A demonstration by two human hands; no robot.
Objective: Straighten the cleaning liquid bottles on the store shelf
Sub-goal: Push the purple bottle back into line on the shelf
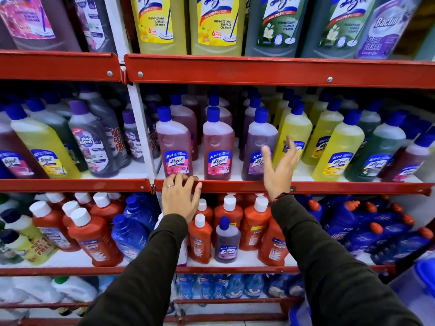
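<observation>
So this is mid-job on the middle shelf [235, 186], working along the front row of Lizol bottles with blue caps. Left hand [180, 196] is just parked on the red front rail near its left end, fingers curled loosely over the lip, gripping no bottle. Right hand [279, 164] is up in front of the row with fingers spread wide, holding nothing, hovering between the purple Lizol bottle [257, 147] and the yellow Lizol bottle [294, 135] next to it.

My read: the two pink Lizol bottles [175, 142] at the left end of the front edge already face forward and stand square, so the purple and yellow ones are up next. Both look a bit leaned to the right, though the wide lens bends everything toward the edges, so hard to say how much is real. Next move probably needs the right hand to close around one bottle's body, twist the label forward and nudge it flush to the front edge.

Can't tell if the fingertips actually touch either bottle. The back rows are dark and mostly hidden, and the right hand covers part of both labels.
</observation>
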